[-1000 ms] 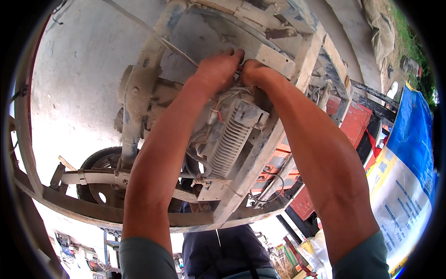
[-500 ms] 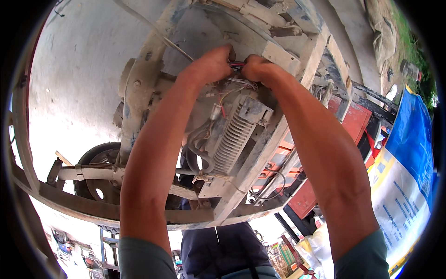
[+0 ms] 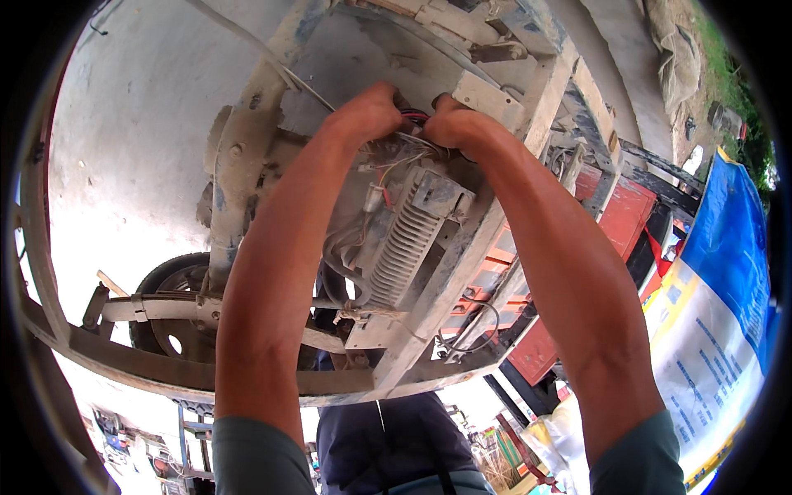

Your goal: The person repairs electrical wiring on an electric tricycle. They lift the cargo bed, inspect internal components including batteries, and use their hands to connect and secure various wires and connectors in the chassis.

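Both arms reach forward over a dusty metal vehicle frame (image 3: 450, 318). A bundle of thin coloured wires (image 3: 415, 116) spans the gap between my hands. My left hand (image 3: 373, 111) is closed on one side of this bundle, its fingertips mostly hidden behind the hand. Opposite it, my right hand (image 3: 452, 124) has curled fingers around the other side, and they are partly hidden too. Just below the hands sits a finned metal controller box (image 3: 404, 247). Loose wires and a pale connector (image 3: 376, 198) lie along its left side.
A wheel (image 3: 169, 289) and leaf spring (image 3: 177, 307) are at the left under the frame. Orange-red battery-like blocks (image 3: 503, 256) stand right of the controller beyond a frame rail. A blue and white sheet (image 3: 718, 330) hangs at the far right. A thin cable (image 3: 272, 58) crosses the upper left.
The gap between my hands has widened slightly, showing more of the wire bundle. The view has shifted a little, and both hands stay at the wires.
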Motion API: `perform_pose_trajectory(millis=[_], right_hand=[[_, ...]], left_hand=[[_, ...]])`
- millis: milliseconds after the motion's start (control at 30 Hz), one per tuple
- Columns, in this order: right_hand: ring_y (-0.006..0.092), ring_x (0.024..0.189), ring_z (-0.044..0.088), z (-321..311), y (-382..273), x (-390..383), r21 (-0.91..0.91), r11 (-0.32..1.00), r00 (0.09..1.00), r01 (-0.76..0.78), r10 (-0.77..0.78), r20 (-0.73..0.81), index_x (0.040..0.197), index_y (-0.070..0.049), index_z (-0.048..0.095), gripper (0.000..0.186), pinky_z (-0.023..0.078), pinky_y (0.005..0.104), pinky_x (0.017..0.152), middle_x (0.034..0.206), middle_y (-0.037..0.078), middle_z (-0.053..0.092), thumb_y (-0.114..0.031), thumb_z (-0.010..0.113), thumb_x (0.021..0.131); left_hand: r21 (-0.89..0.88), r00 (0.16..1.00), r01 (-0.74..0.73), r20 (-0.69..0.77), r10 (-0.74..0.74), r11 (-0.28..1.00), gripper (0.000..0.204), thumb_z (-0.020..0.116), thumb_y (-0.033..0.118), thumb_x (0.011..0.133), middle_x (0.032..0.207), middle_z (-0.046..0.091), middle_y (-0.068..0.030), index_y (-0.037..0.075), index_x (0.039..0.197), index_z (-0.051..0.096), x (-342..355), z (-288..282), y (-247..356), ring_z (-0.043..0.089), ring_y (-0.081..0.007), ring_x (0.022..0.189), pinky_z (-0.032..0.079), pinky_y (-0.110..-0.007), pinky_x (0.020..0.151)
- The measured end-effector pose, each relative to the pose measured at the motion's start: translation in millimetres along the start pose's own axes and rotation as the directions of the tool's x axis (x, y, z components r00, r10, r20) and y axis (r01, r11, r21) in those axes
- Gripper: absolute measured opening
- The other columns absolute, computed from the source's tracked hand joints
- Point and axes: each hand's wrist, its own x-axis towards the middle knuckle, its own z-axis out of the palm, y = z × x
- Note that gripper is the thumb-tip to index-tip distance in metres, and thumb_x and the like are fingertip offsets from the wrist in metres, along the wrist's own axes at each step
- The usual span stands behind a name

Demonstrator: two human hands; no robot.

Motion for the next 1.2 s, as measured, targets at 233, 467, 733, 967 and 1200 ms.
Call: perform_pose_trajectory(millis=[233, 467, 733, 967, 1200], right_hand=[[0.0366, 0.131, 0.059, 13.6, -8.9, 2.2, 0.325, 0.942, 0.984, -0.082, 0.128, -0.12, 0.15, -0.005, 0.052, 0.069, 0.049, 0.0446, 0.106, 0.145, 0.023, 0.059, -0.02, 0.07, 0.085], [0.0406, 0.13, 0.06, 22.0, 0.1, 12.5, 0.264, 0.964, 0.968, -0.039, 0.102, -0.229, 0.148, -0.003, 0.052, 0.064, 0.05, 0.0475, 0.105, 0.142, 0.026, 0.06, -0.019, 0.065, 0.087], [0.0396, 0.136, 0.055, 20.0, -4.6, 10.2, 0.191, 0.982, 0.952, 0.001, 0.058, -0.302, 0.149, 0.001, 0.047, 0.066, 0.046, 0.0453, 0.112, 0.146, 0.025, 0.057, -0.028, 0.066, 0.093], [0.0424, 0.11, 0.07, 10.3, 5.1, 0.9, -0.332, 0.94, 0.947, 0.072, -0.169, -0.272, 0.135, 0.001, 0.058, 0.046, 0.054, 0.0477, 0.096, 0.119, 0.026, 0.07, -0.018, 0.061, 0.093], [0.0401, 0.098, 0.072, 14.2, 27.2, 5.2, -0.629, 0.745, 0.848, 0.22, -0.465, -0.254, 0.115, 0.001, 0.06, 0.028, 0.056, 0.0464, 0.085, 0.103, 0.024, 0.071, -0.012, 0.061, 0.091]], left_hand=[[-0.089, 0.999, 0.002, 0.053, 0.002, 0.996, 0.044, 0.081, 0.022, 0.08, 0.104, 0.075, -0.0157, -0.001, 0.116, 0.072, -1.0, -8.6, -5.7, 0.07, -0.0239, 0.087, 0.054, -0.037, 0.079], [-0.089, 0.989, -0.06, 0.128, 0.071, 0.994, 0.044, 0.073, 0.011, 0.087, 0.117, 0.073, -0.0154, 0.001, 0.129, 0.066, -12.9, -12.3, 13.9, 0.069, -0.0222, 0.098, 0.053, -0.034, 0.086], [0.347, 0.89, -0.411, -0.047, 0.454, 0.843, 0.039, 0.066, 0.007, 0.09, 0.117, 0.073, -0.0089, 0.014, 0.129, 0.068, -4.9, 13.5, -14.9, 0.068, -0.032, 0.11, 0.056, -0.044, 0.092], [0.492, 0.817, -0.472, -0.067, 0.572, 0.732, 0.03, 0.066, 0.02, 0.093, 0.117, 0.071, -0.0134, 0.012, 0.122, 0.068, -20.5, 9.8, 10.1, 0.066, -0.037, 0.109, 0.054, -0.048, 0.09], [0.388, 0.877, -0.423, -0.051, 0.477, 0.819, 0.026, 0.057, 0.019, 0.098, 0.107, 0.072, -0.0215, 0.004, 0.114, 0.07, -10.3, 15.3, 1.9, 0.065, -0.0452, 0.103, 0.052, -0.051, 0.088]])
